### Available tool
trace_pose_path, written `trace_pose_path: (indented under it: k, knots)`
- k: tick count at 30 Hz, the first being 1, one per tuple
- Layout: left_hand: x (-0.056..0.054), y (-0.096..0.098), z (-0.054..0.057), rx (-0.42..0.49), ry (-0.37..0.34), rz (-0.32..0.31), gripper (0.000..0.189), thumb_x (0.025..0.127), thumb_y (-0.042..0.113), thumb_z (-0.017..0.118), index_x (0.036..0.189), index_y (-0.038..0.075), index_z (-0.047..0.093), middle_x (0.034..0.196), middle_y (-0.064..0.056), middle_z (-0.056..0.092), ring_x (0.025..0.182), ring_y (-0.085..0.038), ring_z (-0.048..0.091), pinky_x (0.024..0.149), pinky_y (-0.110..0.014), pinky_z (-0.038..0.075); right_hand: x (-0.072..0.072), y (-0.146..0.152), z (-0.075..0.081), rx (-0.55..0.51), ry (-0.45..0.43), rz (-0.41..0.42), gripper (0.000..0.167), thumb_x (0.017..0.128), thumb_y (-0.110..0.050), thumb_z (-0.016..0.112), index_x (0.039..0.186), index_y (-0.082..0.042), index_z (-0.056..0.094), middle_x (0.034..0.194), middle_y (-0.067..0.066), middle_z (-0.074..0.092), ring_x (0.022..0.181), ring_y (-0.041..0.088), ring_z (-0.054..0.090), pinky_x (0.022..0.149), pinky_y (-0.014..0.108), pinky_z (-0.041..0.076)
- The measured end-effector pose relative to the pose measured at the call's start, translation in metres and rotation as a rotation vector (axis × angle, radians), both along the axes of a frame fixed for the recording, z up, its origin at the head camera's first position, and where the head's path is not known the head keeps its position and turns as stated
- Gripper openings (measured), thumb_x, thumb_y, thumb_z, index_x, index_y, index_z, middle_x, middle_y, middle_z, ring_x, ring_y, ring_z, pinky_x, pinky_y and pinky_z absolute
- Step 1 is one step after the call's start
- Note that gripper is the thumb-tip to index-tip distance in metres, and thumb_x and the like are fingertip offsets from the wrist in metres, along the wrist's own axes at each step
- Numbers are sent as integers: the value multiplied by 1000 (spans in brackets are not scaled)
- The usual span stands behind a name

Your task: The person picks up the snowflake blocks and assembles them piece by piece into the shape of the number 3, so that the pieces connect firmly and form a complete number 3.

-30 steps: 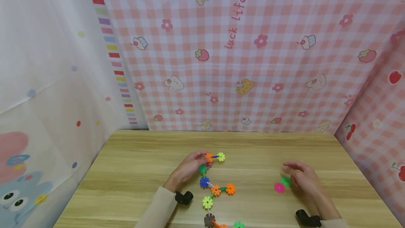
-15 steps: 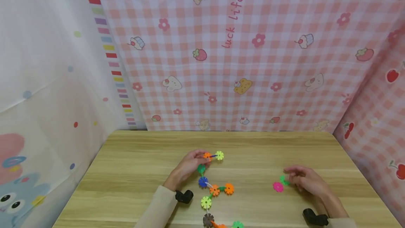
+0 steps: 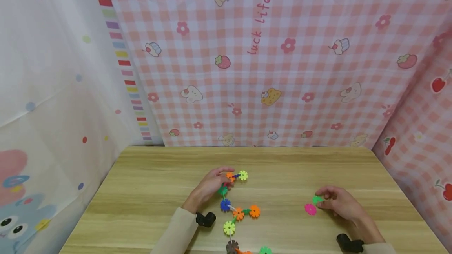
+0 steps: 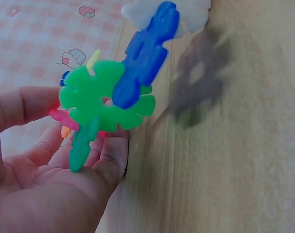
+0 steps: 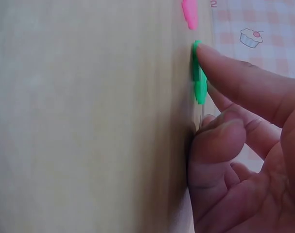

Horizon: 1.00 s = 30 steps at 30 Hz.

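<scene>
Toward the far middle of the table, my left hand (image 3: 210, 185) grips the upper end of a chain of interlocking snowflake discs. Close to its fingers sit an orange disc (image 3: 230, 177) and a green disc (image 4: 96, 94), which a blue disc (image 4: 145, 56) joins in the left wrist view. A yellow disc (image 3: 243, 175) ends the chain there. On the right, my right hand (image 3: 342, 203) pinches a loose green snowflake disc (image 5: 199, 73) by its edge, thumb on one side, close to the tabletop. Beside it lies a pink snowflake disc (image 3: 310, 209).
The chain runs down toward me through another orange disc (image 3: 254, 211) on a side branch and a brown disc (image 3: 232, 247). A light green disc (image 3: 265, 250) shows at the bottom edge. Patterned cloths hang behind and beside the wooden table (image 3: 159, 160).
My right hand's thumb and fingers have closed on the green disc's edge. My left hand stays with the chain, whose held end has tilted slightly.
</scene>
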<state>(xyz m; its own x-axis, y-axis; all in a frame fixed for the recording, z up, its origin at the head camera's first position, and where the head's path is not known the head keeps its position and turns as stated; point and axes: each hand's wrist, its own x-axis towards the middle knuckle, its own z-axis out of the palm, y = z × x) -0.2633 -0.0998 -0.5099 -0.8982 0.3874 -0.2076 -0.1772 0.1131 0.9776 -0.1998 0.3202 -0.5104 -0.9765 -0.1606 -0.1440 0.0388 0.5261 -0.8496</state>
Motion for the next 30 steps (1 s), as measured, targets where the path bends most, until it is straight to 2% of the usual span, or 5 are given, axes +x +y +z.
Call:
trace_pose_path:
  k: [11, 19, 25, 30]
  knots:
    - [1, 1, 0, -6, 8, 3, 41, 95, 5, 54, 136, 4, 54, 107, -20, 66, 91, -24, 63, 82, -33, 54, 0, -1, 1, 12, -3, 5, 31, 81, -7, 78, 106, 5, 63, 90, 10, 51, 58, 9, 46, 47, 24, 43]
    - [1, 6, -1, -44, 17, 42, 38, 96, 22, 66, 131, 10, 59, 106, -16, 67, 88, -22, 63, 77, -32, 54, 0, -2, 4, 16, -21, -26, 31, 82, -6, 78, 104, 4, 59, 86, 6, 52, 59, 10, 48, 47, 26, 44]
    - [2, 10, -2, -93, 59, 75, 34, 96, 25, 66, 128, 12, 62, 103, -15, 67, 85, -22, 63, 71, -29, 53, -4, -6, 5, -88, -62, -84, 27, 88, 3, 67, 108, 11, 51, 84, 9, 60, 66, 16, 60, 56, 30, 55]
    - [3, 11, 0, -105, 82, 91, 34, 97, 24, 64, 130, 14, 62, 102, -14, 66, 84, -22, 63, 71, -30, 53, -8, -24, 8, -173, 2, -109, 28, 92, 6, 60, 115, 16, 51, 91, 17, 68, 72, 18, 68, 67, 30, 59]
